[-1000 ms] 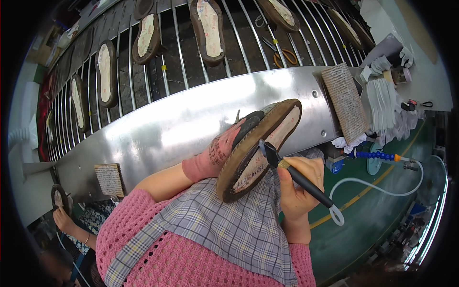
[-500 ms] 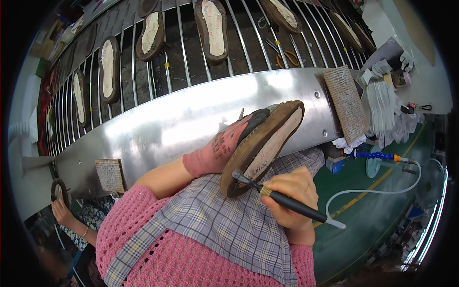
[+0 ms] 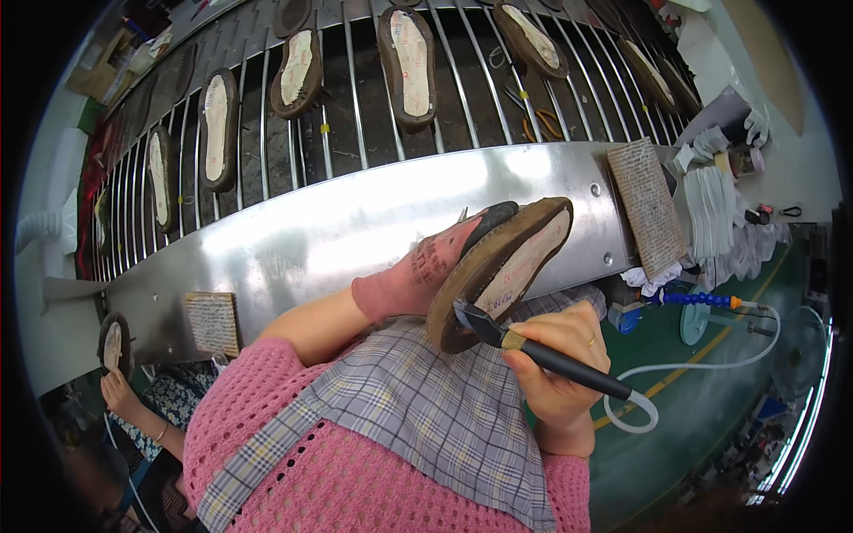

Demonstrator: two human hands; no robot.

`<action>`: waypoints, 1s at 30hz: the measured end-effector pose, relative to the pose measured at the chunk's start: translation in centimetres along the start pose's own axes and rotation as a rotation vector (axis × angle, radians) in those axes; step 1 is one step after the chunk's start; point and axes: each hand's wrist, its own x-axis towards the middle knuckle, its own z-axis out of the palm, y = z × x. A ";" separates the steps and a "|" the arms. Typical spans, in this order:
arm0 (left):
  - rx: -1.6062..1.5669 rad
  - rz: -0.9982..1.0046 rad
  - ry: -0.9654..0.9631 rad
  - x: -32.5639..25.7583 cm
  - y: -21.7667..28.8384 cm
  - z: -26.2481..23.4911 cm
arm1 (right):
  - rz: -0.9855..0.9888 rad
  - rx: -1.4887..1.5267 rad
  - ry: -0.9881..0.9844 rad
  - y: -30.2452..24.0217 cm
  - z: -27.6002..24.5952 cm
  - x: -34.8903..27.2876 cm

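Observation:
My left hand, in a pink glove with dark fingertips, holds a brown shoe tilted with its underside toward me. A pale insole board lies within the shoe's stitched brown rim. The fingers wrap around the far side and are partly hidden. Bare, my right hand pinches a black pen-shaped applicator near its brass-coloured collar. Its dark angled head rests at the near end of the shoe's underside, by the rim. A pale hose runs from its back end.
Beyond the metal ledge, several similar shoes lie on a rack of metal bars. Orange-handled scissors lie among the bars. Ribbed boards sit on the ledge. At left, another person's hand holds a shoe.
The applicator head has shifted along the near end of the shoe and turned slightly. Its hose now bends in a loop. The whole view has moved a little.

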 end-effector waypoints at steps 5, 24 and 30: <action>0.026 0.001 -0.034 0.8 1.4 -1.2 | -0.041 0.009 -0.028 -0.5 -0.3 0.5; -0.168 0.019 -0.113 2.6 -0.6 -3.0 | -0.117 0.112 0.156 1.4 0.5 4.4; -0.128 -0.078 -0.123 3.0 0.8 -4.1 | -0.076 0.164 0.050 1.3 0.0 4.6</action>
